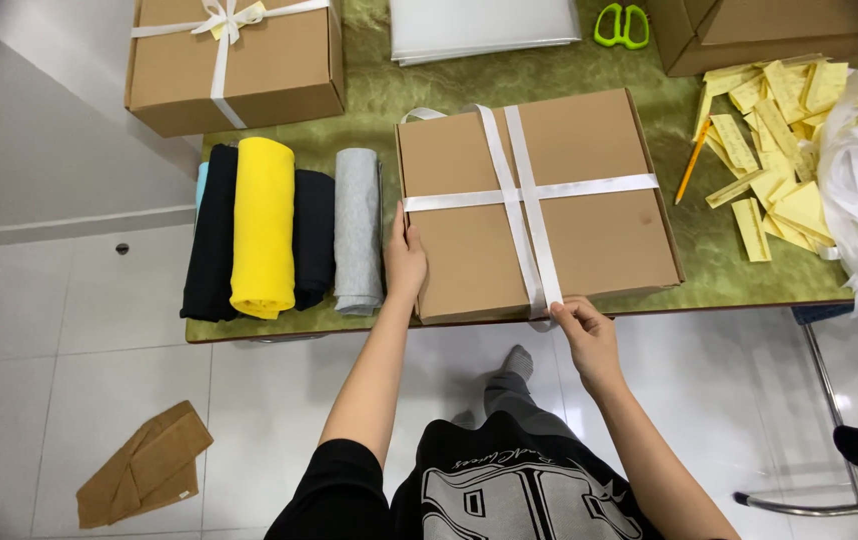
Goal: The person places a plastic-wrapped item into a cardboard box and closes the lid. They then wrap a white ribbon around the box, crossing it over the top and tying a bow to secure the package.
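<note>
The flat brown cardboard box (539, 200) is lying on the green worktop (369, 90), its near edge running along the worktop's front edge, just ahead of the person. White ribbon (524, 190) is crossing the lid: one band is running left to right, and a doubled band is running from the far edge towards the person, slightly slanted.

The right hand (584, 335) is pinching the doubled band where it is coming over the box's near edge, thumb and fingers closed on the ribbon, so the ribbon's long axis is pointing straight away from this grip across the lid. The left hand (405, 258) is resting against the box's left side, fingers flat and not closed around anything, just below where the cross band is meeting that edge.

So the right hand is the nearer one to the lengthwise band, the left to the cross band's end.

Rolled garments in black, yellow (263, 225) and grey (358, 230) are lying just to the left of the box, near the left hand but apart from it.
</note>
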